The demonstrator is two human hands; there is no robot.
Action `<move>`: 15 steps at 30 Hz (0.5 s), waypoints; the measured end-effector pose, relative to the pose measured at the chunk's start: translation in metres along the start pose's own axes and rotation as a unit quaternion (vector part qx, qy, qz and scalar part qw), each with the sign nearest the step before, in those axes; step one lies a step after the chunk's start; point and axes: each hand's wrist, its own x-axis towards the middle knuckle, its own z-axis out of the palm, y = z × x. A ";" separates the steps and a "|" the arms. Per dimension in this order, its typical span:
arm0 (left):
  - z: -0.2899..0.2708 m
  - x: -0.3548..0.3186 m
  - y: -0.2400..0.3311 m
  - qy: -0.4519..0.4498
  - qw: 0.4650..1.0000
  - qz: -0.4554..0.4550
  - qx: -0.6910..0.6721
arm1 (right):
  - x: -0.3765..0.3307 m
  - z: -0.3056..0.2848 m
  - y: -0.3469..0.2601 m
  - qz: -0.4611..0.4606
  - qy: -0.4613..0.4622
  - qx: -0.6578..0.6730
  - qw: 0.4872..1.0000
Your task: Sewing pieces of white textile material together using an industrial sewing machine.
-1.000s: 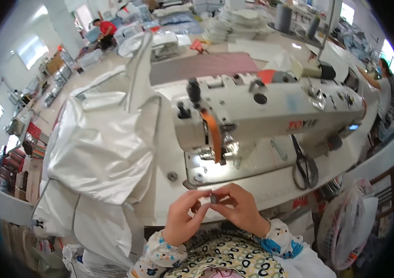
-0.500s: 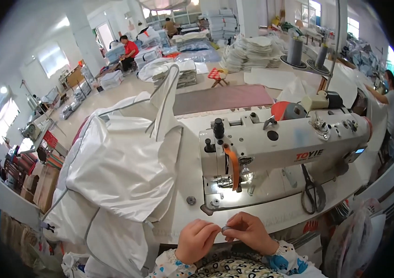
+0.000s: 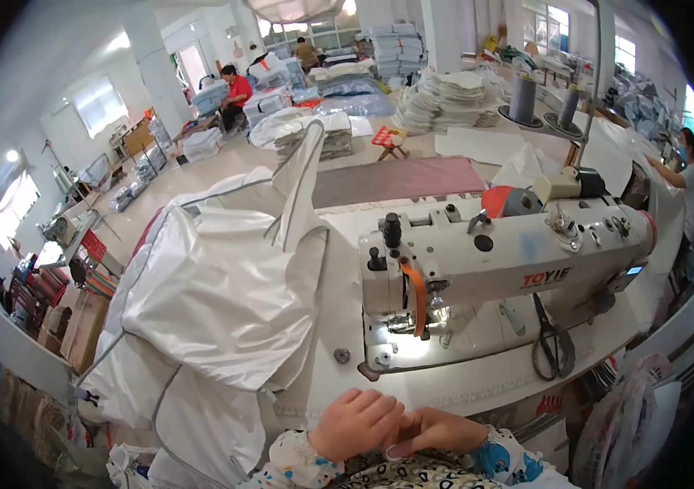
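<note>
Both hands together before the table's (image 3: 327,379) front edge, below the sewing machine (image 3: 494,257): right hand (image 3: 443,430) with thumb and fingers closed on a small pale piece (image 3: 400,450), only its edge showing in front of the lap. Left hand (image 3: 357,425) curled against it, knuckles up, fingertips hidden, so cannot tell whether it grips anything. White cloth (image 3: 216,293) heaped left of the machine; scissors (image 3: 553,349) at its right front.
</note>
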 end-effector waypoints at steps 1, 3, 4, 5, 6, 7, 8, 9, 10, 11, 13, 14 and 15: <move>0.013 -0.006 -0.006 0.000 1.000 -0.008 -0.022 | 0.005 -0.004 0.002 0.007 0.001 0.008 1.000; 0.036 -0.012 -0.047 0.079 0.992 -0.095 0.013 | 0.030 -0.025 -0.009 -0.031 0.099 0.055 0.993; 0.049 -0.019 -0.054 0.105 0.981 -0.163 -0.018 | 0.034 -0.034 -0.002 -0.051 0.144 0.092 0.984; 0.062 -0.025 -0.061 0.128 0.963 -0.232 -0.046 | 0.038 -0.044 0.003 -0.070 0.190 0.127 0.971; 0.068 -0.022 -0.059 0.127 0.945 -0.289 -0.082 | 0.040 -0.053 0.008 -0.104 0.198 0.176 0.959; 0.076 -0.017 -0.065 0.134 0.925 -0.339 -0.103 | 0.048 -0.069 0.008 -0.148 0.197 0.214 0.945; 0.084 -0.026 -0.066 0.123 0.923 -0.345 -0.114 | 0.049 -0.076 0.012 -0.141 0.207 0.224 0.942; 0.094 -0.035 -0.067 0.109 0.927 -0.350 -0.082 | 0.048 -0.082 0.017 -0.166 0.184 0.222 0.943; 0.102 -0.038 -0.070 0.101 0.930 -0.350 -0.044 | 0.050 -0.089 0.019 -0.194 0.156 0.214 0.945; 0.109 -0.038 -0.071 0.097 0.930 -0.350 -0.047 | 0.051 -0.094 0.020 -0.193 0.159 0.217 0.943; 0.118 -0.035 -0.074 0.089 0.949 -0.294 0.073 | 0.051 -0.098 0.024 -0.213 0.148 0.203 0.944; 0.122 -0.035 -0.076 0.086 0.949 -0.294 0.071 | 0.052 -0.097 0.026 -0.212 0.149 0.205 0.944; 0.126 -0.035 -0.078 0.077 0.943 -0.310 0.093 | 0.054 -0.095 0.027 -0.223 0.164 0.192 0.941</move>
